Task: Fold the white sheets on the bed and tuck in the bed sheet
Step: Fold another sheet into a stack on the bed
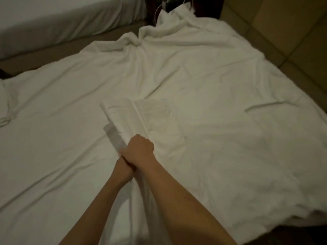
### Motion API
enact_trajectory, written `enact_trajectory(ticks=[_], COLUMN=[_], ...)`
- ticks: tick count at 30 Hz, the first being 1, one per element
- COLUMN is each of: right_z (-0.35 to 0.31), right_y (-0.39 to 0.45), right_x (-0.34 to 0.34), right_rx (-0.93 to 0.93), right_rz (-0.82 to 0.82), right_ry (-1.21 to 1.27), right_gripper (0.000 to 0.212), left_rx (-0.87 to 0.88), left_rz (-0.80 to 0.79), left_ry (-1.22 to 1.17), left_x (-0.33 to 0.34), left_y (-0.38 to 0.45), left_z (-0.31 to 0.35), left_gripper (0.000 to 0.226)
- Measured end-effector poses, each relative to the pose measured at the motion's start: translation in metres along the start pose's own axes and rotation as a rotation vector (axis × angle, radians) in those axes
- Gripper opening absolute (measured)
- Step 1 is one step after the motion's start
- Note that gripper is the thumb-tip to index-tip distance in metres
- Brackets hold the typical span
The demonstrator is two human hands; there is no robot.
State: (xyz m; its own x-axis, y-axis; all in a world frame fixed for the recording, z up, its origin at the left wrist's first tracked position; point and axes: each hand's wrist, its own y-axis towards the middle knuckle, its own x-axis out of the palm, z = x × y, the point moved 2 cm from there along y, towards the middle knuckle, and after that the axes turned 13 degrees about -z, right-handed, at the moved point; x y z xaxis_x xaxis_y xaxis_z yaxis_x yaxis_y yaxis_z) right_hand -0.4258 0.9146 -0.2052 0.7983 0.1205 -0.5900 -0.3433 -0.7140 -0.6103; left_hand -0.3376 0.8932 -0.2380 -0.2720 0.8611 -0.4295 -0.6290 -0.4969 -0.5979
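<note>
Two hands crossed at the wrists, right hand [139,149] fisted gripping folded white sheet [141,117], left hand [124,164] beneath, grip unclear

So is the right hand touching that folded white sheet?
Touching. The head view shows the right hand with fingers curled round the near edge of the folded white sheet, no gap between them.

we see a plain white bed sheet [212,96] with no pattern, and a white folded sheet [152,117] on it. far left, a second bed [53,23] is white-grey. at right, the tan floor [292,32] shows darker tile lines.
</note>
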Motion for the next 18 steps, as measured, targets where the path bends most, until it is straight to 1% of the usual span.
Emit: enact_trajectory(ticks=[2,3,5,7,8,10,11,12,13,15,16,17,18], right_z=[0.010,0.019,0.046,0.085,0.106,0.151,0.172,0.194,0.216,0.257,0.278,0.299,0.320], right_y=[-0.006,-0.009,-0.014,-0.022,-0.024,-0.031,-0.034,-0.034,-0.033,-0.027,-0.022,-0.016,-0.009], right_x=[-0.026,-0.040,-0.071,-0.103,-0.119,-0.146,-0.159,-0.170,-0.182,-0.203,-0.211,-0.217,-0.221], right_rx=[-0.021,-0.036,-0.041,-0.009,0.006,0.010,-0.004,-0.020,-0.040,-0.063,-0.050,-0.024,0.021], right_rz=[0.059,0.082,0.120,0.133,0.126,0.075,0.050,0.035,0.028,0.056,0.088,0.129,0.174], right_ry=[-0.139,-0.188,-0.199,-0.122,-0.063,0.051,0.107,0.166,0.231,0.358,0.420,0.483,0.537], right_gripper=[0.022,0.019,0.021,0.023,0.025,0.030,0.034,0.038,0.044,0.053,0.055,0.054,0.051], left_rx=[0.047,0.072,0.114,0.134,0.144,0.125,0.065,-0.022,-0.112,-0.253,-0.306,-0.336,-0.357], left_rz=[0.020,0.009,-0.070,-0.165,-0.151,-0.021,0.048,0.081,0.063,-0.032,-0.061,-0.067,-0.047], left_ry=[-0.045,-0.082,-0.210,-0.384,-0.438,-0.443,-0.404,-0.393,-0.408,-0.483,-0.523,-0.532,-0.518], left_x=[0.018,0.028,0.048,0.067,0.074,0.090,0.099,0.113,0.129,0.165,0.181,0.196,0.208], left_y=[-0.008,-0.012,-0.016,-0.017,-0.013,-0.002,0.005,0.010,0.015,0.025,0.032,0.039,0.048], left_z=[0.025,0.039,0.067,0.089,0.095,0.096,0.092,0.091,0.091,0.090,0.088,0.085,0.079], left_gripper=[0.014,0.015,0.019,0.026,0.027,0.026,0.028,0.033,0.041,0.055,0.068,0.086,0.101])
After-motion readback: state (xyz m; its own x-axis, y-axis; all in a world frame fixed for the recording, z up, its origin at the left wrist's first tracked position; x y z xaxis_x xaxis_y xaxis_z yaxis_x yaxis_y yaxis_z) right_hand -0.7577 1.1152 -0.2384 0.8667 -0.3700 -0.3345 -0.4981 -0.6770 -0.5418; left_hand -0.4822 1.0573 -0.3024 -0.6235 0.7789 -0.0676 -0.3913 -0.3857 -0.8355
